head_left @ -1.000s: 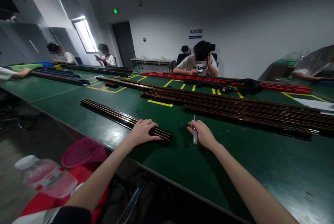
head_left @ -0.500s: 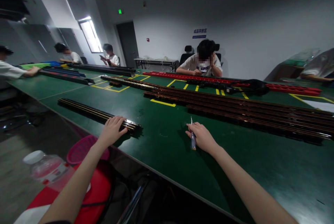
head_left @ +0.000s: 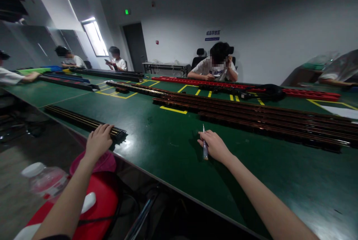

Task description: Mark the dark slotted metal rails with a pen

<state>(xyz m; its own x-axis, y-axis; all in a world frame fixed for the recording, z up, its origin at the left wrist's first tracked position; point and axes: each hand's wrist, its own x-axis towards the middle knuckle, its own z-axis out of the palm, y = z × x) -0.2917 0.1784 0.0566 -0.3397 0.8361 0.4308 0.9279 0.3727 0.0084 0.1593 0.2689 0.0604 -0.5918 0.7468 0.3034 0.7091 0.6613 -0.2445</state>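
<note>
My left hand (head_left: 99,140) lies palm down with fingers curled over the near end of a long dark rail (head_left: 75,118) with brass-coloured strips, which lies along the front edge of the green table (head_left: 167,154). My right hand (head_left: 214,145) rests on the table to the right, closed around a small screwdriver (head_left: 205,146) with a clear bluish handle, its tip pointing away from me. A long stack of similar dark rails (head_left: 265,118) lies across the table beyond my right hand.
Red rails (head_left: 201,82) lie further back, in front of a seated person (head_left: 215,66). More people sit at the far left and right. Yellow tape marks (head_left: 173,110) cross the tabletop. Below the table edge are a pink basket (head_left: 107,162), a red object (head_left: 96,195) and a water bottle (head_left: 44,180).
My left hand has slid the dark rail to the left along the table's front edge. My right hand with the screwdriver has stayed in place.
</note>
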